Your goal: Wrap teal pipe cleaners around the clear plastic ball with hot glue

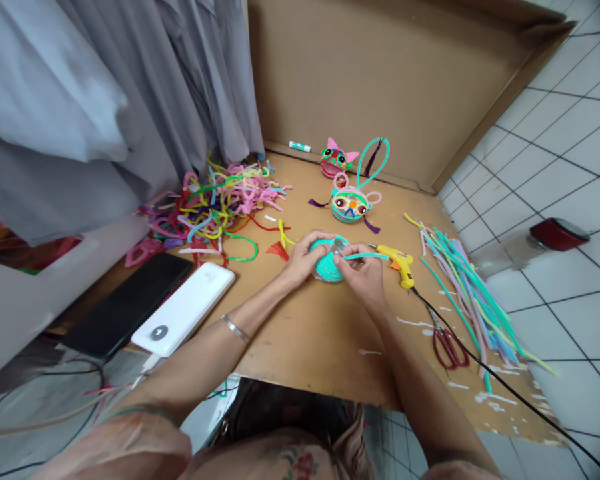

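Observation:
My left hand (303,257) cups a round teal pipe-cleaner ball (326,265) from its left side, fingers wrapped round it. My right hand (363,272) pinches the loose teal pipe-cleaner end (367,255) that sticks out to the right of the ball. Both hands meet over the middle of a cardboard sheet (320,333) that lies on the floor. A silver bangle (235,328) sits on my left wrist.
Two finished pipe-cleaner faces (350,202) stand behind the hands. A yellow glue gun (399,262), red scissors (447,345) and straight pipe cleaners (473,300) lie right. A tangled pile of pipe cleaners (215,207), white power bank (185,308) and black phone (130,303) lie left.

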Demonstrator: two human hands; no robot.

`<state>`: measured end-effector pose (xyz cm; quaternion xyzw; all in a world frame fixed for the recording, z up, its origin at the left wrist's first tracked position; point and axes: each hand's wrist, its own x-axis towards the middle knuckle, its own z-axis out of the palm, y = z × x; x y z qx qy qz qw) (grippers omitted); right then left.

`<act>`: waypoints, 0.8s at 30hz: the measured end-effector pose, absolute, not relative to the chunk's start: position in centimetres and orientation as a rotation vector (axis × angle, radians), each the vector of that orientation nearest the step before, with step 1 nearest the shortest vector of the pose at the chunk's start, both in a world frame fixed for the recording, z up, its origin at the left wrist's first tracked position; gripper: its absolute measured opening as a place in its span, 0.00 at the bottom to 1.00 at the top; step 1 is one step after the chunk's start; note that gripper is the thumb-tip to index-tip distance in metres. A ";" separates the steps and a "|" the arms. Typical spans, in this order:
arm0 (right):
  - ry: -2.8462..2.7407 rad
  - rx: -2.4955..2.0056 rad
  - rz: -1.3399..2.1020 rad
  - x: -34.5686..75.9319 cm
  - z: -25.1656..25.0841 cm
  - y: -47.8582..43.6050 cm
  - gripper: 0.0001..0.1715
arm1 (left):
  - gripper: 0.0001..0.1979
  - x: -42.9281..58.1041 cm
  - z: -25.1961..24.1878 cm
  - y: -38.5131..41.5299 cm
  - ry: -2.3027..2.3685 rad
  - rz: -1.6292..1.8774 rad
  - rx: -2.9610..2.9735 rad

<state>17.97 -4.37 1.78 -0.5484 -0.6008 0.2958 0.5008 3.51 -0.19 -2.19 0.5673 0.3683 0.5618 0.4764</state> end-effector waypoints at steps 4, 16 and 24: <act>-1.481 -1.294 0.710 18.2 1.7 -4.3 0.14 | 0.14 3.4 -2.2 -0.3 0.897 1.362 1.395; -1.523 -1.297 0.686 18.5 1.6 -4.2 0.13 | 0.16 3.1 -2.0 -0.4 0.879 1.334 1.436; -1.448 -1.273 0.771 18.4 1.7 -4.3 0.14 | 0.22 3.1 -1.9 -0.9 0.879 1.265 1.461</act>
